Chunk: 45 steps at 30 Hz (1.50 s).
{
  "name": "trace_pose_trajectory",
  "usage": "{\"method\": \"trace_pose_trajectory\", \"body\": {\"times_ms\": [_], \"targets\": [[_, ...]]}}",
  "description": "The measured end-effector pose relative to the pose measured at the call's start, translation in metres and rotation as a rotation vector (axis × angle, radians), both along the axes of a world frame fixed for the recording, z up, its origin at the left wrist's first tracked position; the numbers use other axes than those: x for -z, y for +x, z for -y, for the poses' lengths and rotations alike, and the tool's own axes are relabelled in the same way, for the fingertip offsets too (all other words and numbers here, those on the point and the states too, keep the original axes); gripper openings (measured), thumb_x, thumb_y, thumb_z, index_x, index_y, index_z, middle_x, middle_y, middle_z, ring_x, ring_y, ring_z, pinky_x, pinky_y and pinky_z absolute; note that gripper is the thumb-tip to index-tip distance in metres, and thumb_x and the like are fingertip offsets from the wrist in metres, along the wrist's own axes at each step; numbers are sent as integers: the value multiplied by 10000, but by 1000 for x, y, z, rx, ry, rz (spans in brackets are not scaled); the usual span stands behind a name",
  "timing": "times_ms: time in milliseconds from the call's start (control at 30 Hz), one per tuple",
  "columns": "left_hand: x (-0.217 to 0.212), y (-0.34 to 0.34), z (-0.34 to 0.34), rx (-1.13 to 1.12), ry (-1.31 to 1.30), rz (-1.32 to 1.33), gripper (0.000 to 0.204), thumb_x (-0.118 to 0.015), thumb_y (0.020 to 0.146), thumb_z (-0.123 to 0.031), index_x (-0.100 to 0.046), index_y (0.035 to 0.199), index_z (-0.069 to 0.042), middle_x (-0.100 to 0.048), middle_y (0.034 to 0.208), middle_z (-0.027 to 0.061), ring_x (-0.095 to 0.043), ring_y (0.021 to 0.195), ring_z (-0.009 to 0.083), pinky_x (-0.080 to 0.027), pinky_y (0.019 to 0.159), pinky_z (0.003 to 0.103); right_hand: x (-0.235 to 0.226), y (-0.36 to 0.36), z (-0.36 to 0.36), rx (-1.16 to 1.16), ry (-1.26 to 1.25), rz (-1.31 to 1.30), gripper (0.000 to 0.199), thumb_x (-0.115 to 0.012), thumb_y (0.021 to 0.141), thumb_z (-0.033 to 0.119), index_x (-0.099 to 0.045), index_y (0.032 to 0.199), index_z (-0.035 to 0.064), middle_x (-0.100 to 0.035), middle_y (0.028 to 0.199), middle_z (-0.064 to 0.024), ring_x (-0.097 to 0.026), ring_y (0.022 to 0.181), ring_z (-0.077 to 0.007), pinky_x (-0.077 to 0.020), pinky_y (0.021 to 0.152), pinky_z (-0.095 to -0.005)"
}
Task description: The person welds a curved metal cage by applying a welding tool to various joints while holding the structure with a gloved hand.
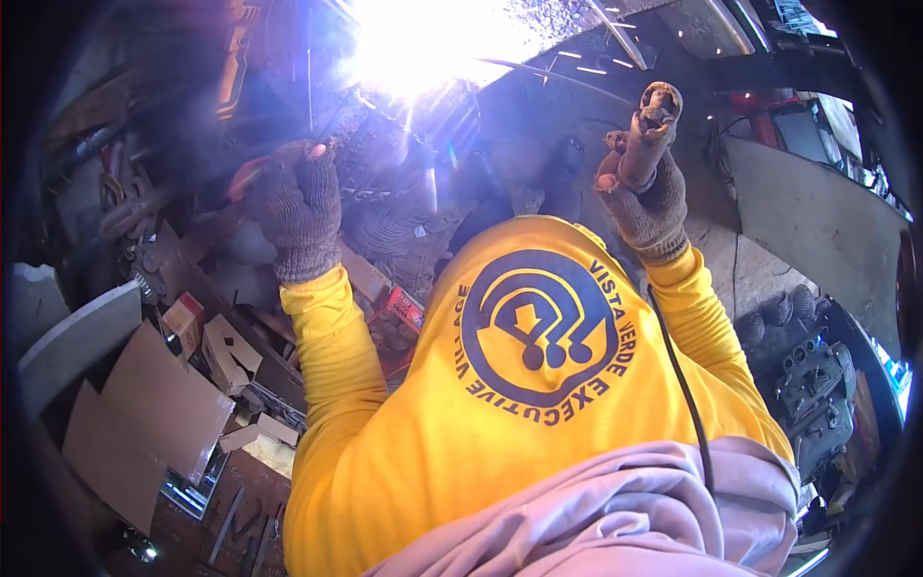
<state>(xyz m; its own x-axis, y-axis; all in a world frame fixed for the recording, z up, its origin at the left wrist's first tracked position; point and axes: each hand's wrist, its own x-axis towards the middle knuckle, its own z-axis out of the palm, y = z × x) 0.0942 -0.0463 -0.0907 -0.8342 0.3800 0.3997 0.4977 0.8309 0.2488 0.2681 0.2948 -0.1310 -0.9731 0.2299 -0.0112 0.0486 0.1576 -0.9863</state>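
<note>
A welding electrode holder [647, 149] with a worn, brownish grip is in my right hand [654, 216], which wears a grey knit glove with a bare fingertip showing. From the holder's head a thin welding rod [562, 77] runs left into a blinding white arc [423, 43]. Sparks streak away from that light, and the glare hides the metal beneath it. My left hand [303, 207], gloved alike, is closed just below and left of the arc. A reddish-orange piece [246, 179] shows beside its fingers; what they grip is hard to make out.
Flattened cardboard [144, 413] and an opened carton [229, 354] lie at the lower left, near a small red box [404, 310]. A greasy metal machine part [815, 389] sits at the right, below a large grey sheet [817, 216]. A dark cable [687, 385] crosses my yellow shirt.
</note>
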Motion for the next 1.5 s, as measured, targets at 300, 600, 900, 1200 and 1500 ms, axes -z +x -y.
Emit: {"method": "trace_pose_trajectory", "body": {"times_ms": [300,600,900,1200,1500], "targets": [[1,3,-4,-26,10,-8,267,-619,893,-335,-647,854,-73,-624,771,117,-588,761,320,-459,709,408,-1,4,-1,124,-229,44,565,-746,766,207,-514,1224,-29,-647,896,-66,-629,813,-140,-490,762,-258],[0,1,-3,-43,0,44,290,-608,888,-356,-655,833,-75,-632,760,128,-582,732,343,-438,677,433,-1,4,0,69,-58,59,572,-741,798,175,-453,1236,-56,-608,838,-66,-590,761,-139,-466,723,-262],[1,0,-1,-28,-17,37,303,-589,887,-362,-653,807,-77,-626,733,131,-565,697,355,-412,640,453,5,6,0,44,41,76,563,-752,787,158,-477,1230,-54,-613,849,-46,-584,770,-116,-467,733,-249],[0,3,-2,-39,-7,23,304,-587,886,-361,-650,801,-76,-618,721,129,-559,697,351,-407,649,450,5,6,2,48,5,75,541,-742,786,140,-487,1220,-60,-615,848,-44,-584,770,-116,-472,727,-253],[-6,3,-5,-6,-33,16,348,-574,900,-384,-642,822,-53,-620,712,149,-586,652,350,-437,599,423,0,5,1,22,4,78,548,-747,793,164,-489,1217,-67,-621,852,-44,-592,768,-117,-476,735,-253]]}}
